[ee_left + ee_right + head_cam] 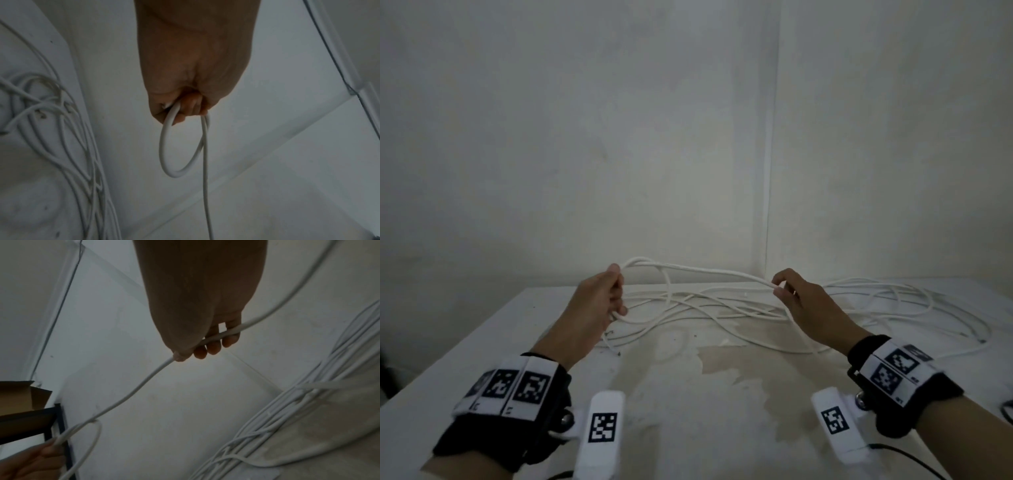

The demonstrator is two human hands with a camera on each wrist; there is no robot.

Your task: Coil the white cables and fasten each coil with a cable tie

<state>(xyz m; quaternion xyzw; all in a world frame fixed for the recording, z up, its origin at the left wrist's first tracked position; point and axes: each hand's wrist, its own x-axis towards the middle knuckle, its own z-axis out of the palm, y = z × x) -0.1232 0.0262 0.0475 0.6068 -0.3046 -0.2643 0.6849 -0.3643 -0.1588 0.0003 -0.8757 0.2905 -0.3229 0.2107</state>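
A long white cable (702, 270) stretches in the air between my two hands above the table. My left hand (602, 298) grips a small loop of the cable (174, 146) in its curled fingers. My right hand (791, 294) pinches the same strand (144, 382) between thumb and fingers, about half a metre to the right. The loose remainder of white cable (859, 308) lies in tangled loops on the table behind and to the right of my hands. No cable tie shows in any view.
The white table (688, 394) has stained, worn patches near me. A pale wall with a vertical conduit (768, 171) rises behind it. A cardboard box (18, 397) on a dark shelf stands off the table's left side. A black wire (914, 460) trails near my right wrist.
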